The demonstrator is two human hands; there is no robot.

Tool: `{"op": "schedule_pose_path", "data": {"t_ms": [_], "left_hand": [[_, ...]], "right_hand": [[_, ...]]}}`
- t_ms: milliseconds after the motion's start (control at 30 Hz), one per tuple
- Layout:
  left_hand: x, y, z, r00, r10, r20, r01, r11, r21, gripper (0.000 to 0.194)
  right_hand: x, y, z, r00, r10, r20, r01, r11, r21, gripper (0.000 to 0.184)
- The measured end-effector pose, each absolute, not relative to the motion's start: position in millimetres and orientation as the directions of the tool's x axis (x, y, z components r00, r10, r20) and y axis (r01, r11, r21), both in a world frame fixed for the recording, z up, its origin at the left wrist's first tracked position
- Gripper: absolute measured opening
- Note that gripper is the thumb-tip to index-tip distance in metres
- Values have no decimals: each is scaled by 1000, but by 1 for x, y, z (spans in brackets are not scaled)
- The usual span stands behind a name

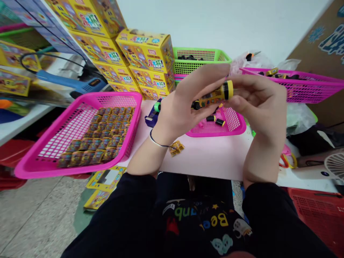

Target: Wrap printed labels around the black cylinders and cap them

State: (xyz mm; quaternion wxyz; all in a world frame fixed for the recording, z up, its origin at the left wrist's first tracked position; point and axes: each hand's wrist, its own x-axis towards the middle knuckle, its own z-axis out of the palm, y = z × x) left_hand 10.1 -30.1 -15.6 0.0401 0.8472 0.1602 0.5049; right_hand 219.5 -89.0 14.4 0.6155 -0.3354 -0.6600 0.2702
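My left hand (178, 104) is closed around a small yellow cylinder (213, 97) with a printed label, a black band and a yellow end, raised above the table. My right hand (262, 98) is beside the yellow end, thumb and fingers pinched together; whatever lies between them, if anything, is hidden. Behind and below my hands sits a pink basket (215, 134) with small black-and-yellow pieces (219, 122) in it. A small yellow printed piece (176, 147) lies on the white table (209, 157), near my left wrist.
On the left, a large pink basket (68, 172) holds rows of small printed cups (99, 141). Yellow boxes (146, 53) are stacked behind it. Farther back are a green basket (200, 64) and another pink basket (303, 87). A blue tool (70, 82) lies left; a fan (334, 163) is right.
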Motion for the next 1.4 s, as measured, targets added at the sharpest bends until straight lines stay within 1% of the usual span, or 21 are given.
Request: {"op": "schedule_pose_path", "data": {"t_ms": [100,167,300,400,467,500,567,633,667,700,767,800,833,867,933,1000,1067,1100,1167,1267,1400], "left_hand": [[7,-28,-12,523,370,768,226,-929,293,54],[5,-28,-10,545,363,756,184,-931,315,54],[4,-34,-9,463,240,853,136,-970,200,45],[9,-40,-7,295,336,895,181,-939,293,67],[12,-44,-2,271,406,873,245,-906,345,78],[12,-46,2,336,410,848,316,-897,309,70],[12,-50,12,549,395,736,502,-860,87,42],[11,-51,19,760,389,521,562,-795,-227,80],[12,-51,21,811,387,439,543,-776,-321,88],[14,-49,22,823,379,423,531,-779,-334,79],[21,-45,20,740,376,558,532,-834,-144,29],[24,-43,18,649,398,649,520,-854,4,21],[28,-42,17,569,421,706,488,-864,121,36],[30,-42,17,542,431,722,460,-870,175,41],[30,-46,18,658,415,628,450,-886,113,19],[27,-52,18,765,425,483,432,-896,104,44],[23,-54,15,737,509,444,383,-857,346,49],[23,-53,11,685,565,461,311,-798,516,46],[22,-48,0,587,646,488,92,-652,752,62],[21,-39,-10,603,636,481,-119,-524,843,81],[16,-40,-9,748,553,366,-118,-432,894,87]], "right_hand": [[224,-86,15,-28,818,574,122,573,-811,25],[226,-87,15,-29,823,568,156,565,-810,30],[233,-92,19,-105,799,592,254,597,-761,37],[237,-87,18,-159,735,659,339,667,-663,34],[236,-78,12,-182,671,719,431,711,-555,32],[235,-73,8,-206,621,756,471,740,-480,33],[230,-65,1,-300,514,804,498,803,-328,43],[224,-61,-3,-384,454,804,493,837,-237,53],[221,-61,-4,-385,453,804,514,829,-221,58],[219,-63,-4,-365,469,804,560,801,-213,64],[214,-68,-4,-322,472,821,658,734,-165,75],[212,-71,-5,-316,462,829,700,703,-125,79],[209,-74,-6,-316,454,833,738,669,-85,79],[207,-76,-8,-312,458,832,780,624,-50,77],[203,-78,-13,-274,504,819,868,497,-16,64],[199,-78,-18,-240,553,798,919,393,4,55],[198,-77,-20,-270,580,769,920,391,28,53],[198,-77,-21,-289,585,758,910,413,28,53],[199,-76,-21,-311,582,752,883,468,3,53],[198,-74,-23,-310,491,814,825,565,-27,46],[194,-68,-28,-279,145,949,643,763,73,36]]}}
